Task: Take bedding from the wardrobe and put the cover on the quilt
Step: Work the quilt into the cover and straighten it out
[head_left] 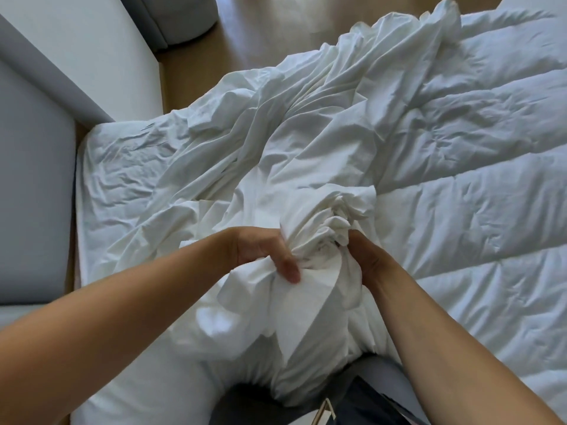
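The cover, crumpled on the bed beside the quilt, is bunched and gripped by the curled fingers of the left hand and right hand (the covering step seems barely begun), and its opening must next be found.

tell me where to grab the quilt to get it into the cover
Probably the left edge of the quilt, just past the right hand. It lies flat, spread rightwards, so that edge is the free part nearest the bunched cover that the left hand and right hand grip. Come from the cover's side, pinching from above. Its corners aren't clearly visible.
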{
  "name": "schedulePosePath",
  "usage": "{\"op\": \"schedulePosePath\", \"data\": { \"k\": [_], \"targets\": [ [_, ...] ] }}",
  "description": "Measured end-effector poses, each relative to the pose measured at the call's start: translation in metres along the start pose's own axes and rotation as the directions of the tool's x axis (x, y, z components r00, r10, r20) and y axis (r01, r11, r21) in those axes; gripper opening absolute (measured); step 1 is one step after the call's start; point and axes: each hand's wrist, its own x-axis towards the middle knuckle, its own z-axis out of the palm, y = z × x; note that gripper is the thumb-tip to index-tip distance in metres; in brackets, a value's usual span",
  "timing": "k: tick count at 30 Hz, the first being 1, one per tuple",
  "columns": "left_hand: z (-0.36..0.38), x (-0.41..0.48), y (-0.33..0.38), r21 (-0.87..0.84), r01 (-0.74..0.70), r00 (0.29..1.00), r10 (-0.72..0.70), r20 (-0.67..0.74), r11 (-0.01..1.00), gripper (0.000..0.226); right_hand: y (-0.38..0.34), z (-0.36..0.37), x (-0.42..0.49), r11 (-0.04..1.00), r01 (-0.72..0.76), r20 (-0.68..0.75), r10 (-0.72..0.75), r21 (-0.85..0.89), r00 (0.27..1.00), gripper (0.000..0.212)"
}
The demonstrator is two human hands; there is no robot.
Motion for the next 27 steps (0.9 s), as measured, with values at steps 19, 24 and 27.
{"op": "schedulePosePath", "data": {
  "k": [19, 24, 27],
  "targets": [
    [-0.026, 0.015, 0.023, 0.197, 0.228, 0.962, -0.189, -0.199, 0.954, 0.017, 0.023, 0.021, 0.002, 0.953, 0.179, 0.03, -0.193, 0.245, 0.981, 0.019],
    [0.003, 0.011, 0.006, 0.173, 0.26, 0.957, -0.229, -0.18, 0.95, 0.012, 0.018, 0.022, 0.003, 0.938, 0.072, 0.094, -0.11, 0.338, 0.989, 0.027],
    [0.006, 0.001, -0.003, 0.065, 0.193, 0.971, -0.181, -0.153, 0.979, 0.016, 0.012, 0.023, -0.002, 0.94, 0.01, 0.256, -0.103, 0.341, 0.961, 0.027]
  ]
}}
